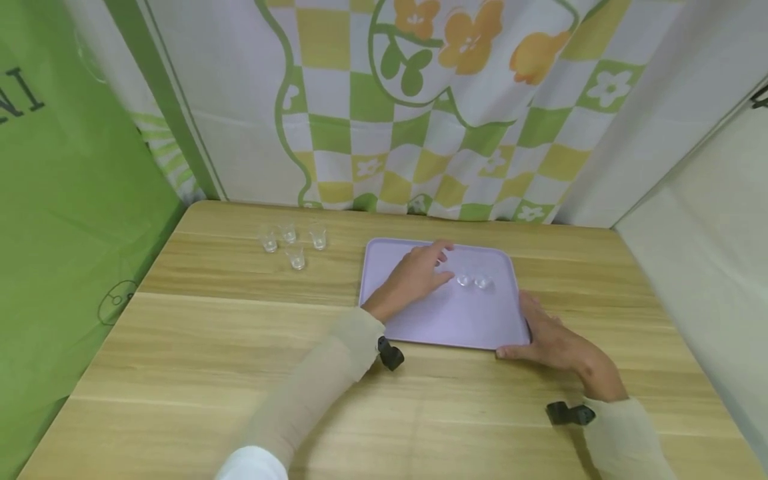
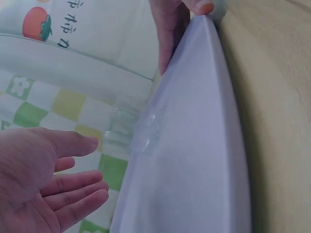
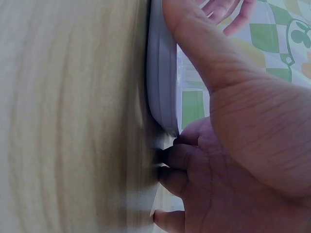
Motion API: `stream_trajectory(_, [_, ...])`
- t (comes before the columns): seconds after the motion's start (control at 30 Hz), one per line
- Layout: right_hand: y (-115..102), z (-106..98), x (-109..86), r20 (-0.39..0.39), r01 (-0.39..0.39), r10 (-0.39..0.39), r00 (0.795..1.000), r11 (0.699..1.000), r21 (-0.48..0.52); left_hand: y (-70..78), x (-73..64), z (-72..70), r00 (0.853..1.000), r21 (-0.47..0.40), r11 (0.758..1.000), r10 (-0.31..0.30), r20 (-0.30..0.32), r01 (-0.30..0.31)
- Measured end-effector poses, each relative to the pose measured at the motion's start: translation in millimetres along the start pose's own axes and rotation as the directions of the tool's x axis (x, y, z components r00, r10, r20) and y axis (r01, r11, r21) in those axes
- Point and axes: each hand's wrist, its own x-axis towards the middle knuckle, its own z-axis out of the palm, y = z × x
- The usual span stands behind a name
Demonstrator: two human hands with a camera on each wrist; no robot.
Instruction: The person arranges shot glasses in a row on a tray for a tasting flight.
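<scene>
A lilac rectangular tray (image 1: 444, 323) lies on the wooden table. Two small clear shot glasses stand side by side on it, a left one (image 1: 463, 281) and a right one (image 1: 483, 282). Over the tray hovers my left hand (image 1: 417, 270), fingers loosely extended and holding nothing, with the thumb just left of the glasses. In the left wrist view a gap separates this hand (image 2: 53, 179) from the blurred glasses (image 2: 148, 131). My right hand (image 1: 552, 340) grips the tray's near right corner. The right wrist view shows its thumb along the rim and fingers (image 3: 180, 158) curled by the corner.
Several more clear shot glasses (image 1: 297, 257) stand grouped on the table (image 1: 240, 360) left of the tray. A checked, flowered curtain (image 1: 432, 133) hangs behind the table's back edge. Green cloth (image 1: 66, 200) borders the left side, and a pale wall (image 1: 714, 233) the right.
</scene>
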Motion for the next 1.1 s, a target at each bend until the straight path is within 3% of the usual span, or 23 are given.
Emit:
stream_trajectory(0.33, [1, -1, -2.0, -0.004, 0.010, -0.010, 1.000, 1.000, 0.022, -10.9, -23.7, -37.7, 0.997, -0.017, 0.999, 0.050, -0.066, -0.052])
stream_trajectory(0.67, [0, -1, 0.1, 0.002, 0.003, -0.003, 1.000, 1.000, 0.023, -27.8, -48.5, -80.9, 0.987, -0.012, 0.998, 0.055, -0.149, -0.057])
stream_trajectory(0.83, [0, -1, -0.1, 0.000, 0.002, -0.002, 1.000, 1.000, 0.024, -36.3, -58.2, -99.0, 0.978, 0.000, 0.999, 0.041, -0.204, -0.042])
stream_trajectory(1.1, [0, -1, -0.3, -0.001, 0.006, -0.006, 1.000, 1.000, 0.019, -53.4, -72.4, -114.8, 0.966, 0.048, 0.999, 0.002, -0.257, 0.010])
